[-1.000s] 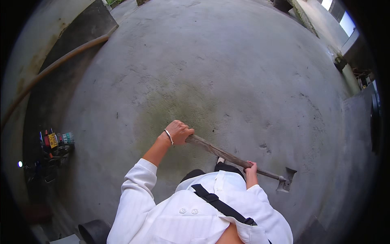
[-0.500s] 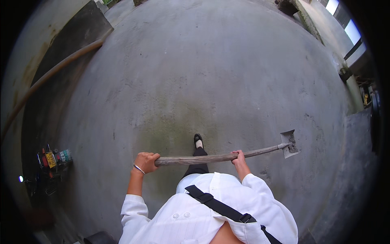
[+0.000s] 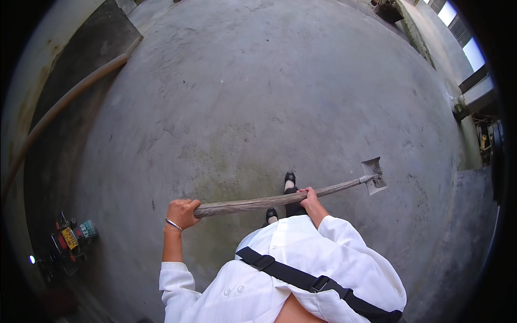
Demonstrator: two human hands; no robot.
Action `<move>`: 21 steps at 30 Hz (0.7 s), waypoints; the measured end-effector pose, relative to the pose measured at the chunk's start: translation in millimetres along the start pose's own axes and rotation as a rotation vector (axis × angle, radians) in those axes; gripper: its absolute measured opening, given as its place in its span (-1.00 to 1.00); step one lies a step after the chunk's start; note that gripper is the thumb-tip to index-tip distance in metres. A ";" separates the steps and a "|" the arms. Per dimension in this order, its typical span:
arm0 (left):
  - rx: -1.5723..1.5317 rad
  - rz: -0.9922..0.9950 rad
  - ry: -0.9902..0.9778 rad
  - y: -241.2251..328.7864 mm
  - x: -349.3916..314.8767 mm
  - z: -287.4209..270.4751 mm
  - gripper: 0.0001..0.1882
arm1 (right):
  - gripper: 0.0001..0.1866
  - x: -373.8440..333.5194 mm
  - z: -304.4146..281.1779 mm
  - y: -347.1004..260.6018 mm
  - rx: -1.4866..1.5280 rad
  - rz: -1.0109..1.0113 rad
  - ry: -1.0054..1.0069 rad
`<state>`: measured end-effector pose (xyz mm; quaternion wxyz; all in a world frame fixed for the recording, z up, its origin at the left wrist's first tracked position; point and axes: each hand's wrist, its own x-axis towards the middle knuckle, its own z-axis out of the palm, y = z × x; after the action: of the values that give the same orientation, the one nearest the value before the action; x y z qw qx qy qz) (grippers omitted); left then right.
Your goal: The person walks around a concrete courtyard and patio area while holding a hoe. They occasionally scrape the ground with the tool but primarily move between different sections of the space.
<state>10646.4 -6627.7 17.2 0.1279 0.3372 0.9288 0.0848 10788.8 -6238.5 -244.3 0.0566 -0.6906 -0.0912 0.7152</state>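
Across the front of my body lies a shovel [image 3: 253,204] with a long, worn wooden handle. At the handle's left end, my left hand [image 3: 183,213] is closed round the wood; a bracelet sits on that wrist. My right hand [image 3: 311,201] grips the handle further along, nearer the blade. The metal blade [image 3: 371,186] points to the right, with a little grey, crumbly material on it. Both of my feet, in black shoes [image 3: 290,176], show beyond and below the handle.
Grey concrete floor [image 3: 258,97] spreads ahead. Along the left wall runs a thick brown pipe [image 3: 81,86]. A motorcycle [image 3: 72,237] stands at the lower left. On the right are a low concrete block [image 3: 474,188] and a post base [image 3: 459,109].
The shovel has shifted left, and its blade end has risen in the picture. Both hands keep their grip. A second shoe has come into view, and the surroundings have turned slightly.
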 end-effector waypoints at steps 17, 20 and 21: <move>0.035 -0.355 -0.023 -118.5 78.0 -39.2 -0.72 | -0.92 41.7 285.4 48.6 -0.287 0.016 -0.027; 0.005 -0.441 -0.053 -127.4 65.5 -38.0 -0.71 | -0.92 32.6 303.9 68.3 -0.306 -0.013 0.010; -0.008 -0.475 -0.068 -134.2 66.2 -38.2 -0.70 | -0.92 40.3 316.2 75.5 -0.323 -0.004 0.027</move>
<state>10505.0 -6689.2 8.9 0.1768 0.1117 0.9769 0.0446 10475.0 -6320.4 -290.2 -0.0524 -0.7000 -0.2055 0.6819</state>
